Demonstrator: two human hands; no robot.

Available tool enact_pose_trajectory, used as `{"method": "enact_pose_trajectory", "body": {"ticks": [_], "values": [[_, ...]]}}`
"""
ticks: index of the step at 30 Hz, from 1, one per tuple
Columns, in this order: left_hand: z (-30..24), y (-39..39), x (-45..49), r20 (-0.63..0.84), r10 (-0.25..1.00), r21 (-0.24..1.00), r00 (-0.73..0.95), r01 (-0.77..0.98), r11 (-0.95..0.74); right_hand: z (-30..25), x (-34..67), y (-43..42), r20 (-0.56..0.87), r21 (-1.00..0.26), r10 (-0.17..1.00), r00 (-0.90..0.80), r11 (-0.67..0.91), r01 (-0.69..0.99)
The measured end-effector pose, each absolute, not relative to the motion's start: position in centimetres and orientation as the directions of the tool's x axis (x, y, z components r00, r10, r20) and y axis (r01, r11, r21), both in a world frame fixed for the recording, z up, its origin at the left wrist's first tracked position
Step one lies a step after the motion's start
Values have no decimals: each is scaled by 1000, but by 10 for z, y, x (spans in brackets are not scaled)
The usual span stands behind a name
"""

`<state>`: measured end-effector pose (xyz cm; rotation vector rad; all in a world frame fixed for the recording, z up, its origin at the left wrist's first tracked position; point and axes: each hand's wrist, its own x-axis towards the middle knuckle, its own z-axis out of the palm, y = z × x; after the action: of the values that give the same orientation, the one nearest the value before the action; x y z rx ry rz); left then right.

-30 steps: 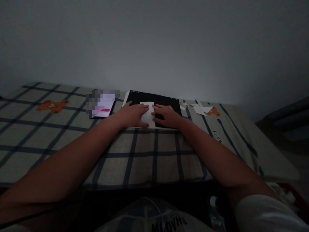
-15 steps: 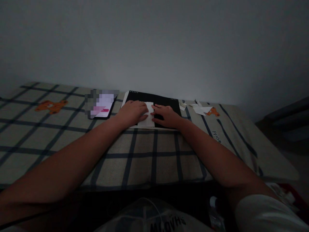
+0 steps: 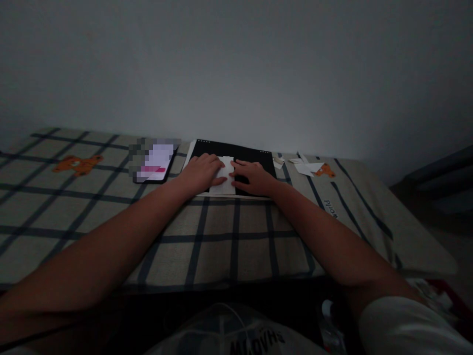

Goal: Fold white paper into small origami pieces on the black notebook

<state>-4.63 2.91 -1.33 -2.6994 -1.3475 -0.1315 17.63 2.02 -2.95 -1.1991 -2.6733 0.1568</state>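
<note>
A strip of white paper (image 3: 226, 186) lies upright across a black sheet or notebook cover (image 3: 218, 148) with a row of small holes at its far corners. My left hand (image 3: 202, 173) rests over the paper's left side, its fingers stretched out and touching it. From the right, my right hand (image 3: 254, 176) lies flat on the black cover with spread fingertips at the paper's right edge. White pages show under the cover's left and near edges. Part of the paper is hidden beneath my left fingers.
A phone with a lit screen (image 3: 157, 162) lies to the left. Scraps of white paper (image 3: 308, 168) are to the right by the wall. A checked cloth (image 3: 218, 261) covers the table. Below its front edge is a clear plastic bottle (image 3: 331, 330).
The left hand's fingers have shifted slightly on the paper. The paper and the right hand look nearly the same; the whole view has moved a little.
</note>
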Motion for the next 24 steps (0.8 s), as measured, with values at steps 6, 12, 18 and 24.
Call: {"method": "enact_pose_trajectory", "body": {"ticks": [6,12,18,24], "values": [[-16,34,-48,138,781,-68,609,793,-606,-31,176,21,160,-184,744,-649,668,721],[-18,37,-49,156,789,-91,594,804,-587,-31,176,21,147,-191,753,-642,658,728],[-14,38,-49,156,783,-104,602,799,-593,-31,176,21,164,-179,748,-643,663,727],[-10,38,-50,134,782,-98,609,793,-601,-30,176,19,167,-182,746,-644,666,724]]}}
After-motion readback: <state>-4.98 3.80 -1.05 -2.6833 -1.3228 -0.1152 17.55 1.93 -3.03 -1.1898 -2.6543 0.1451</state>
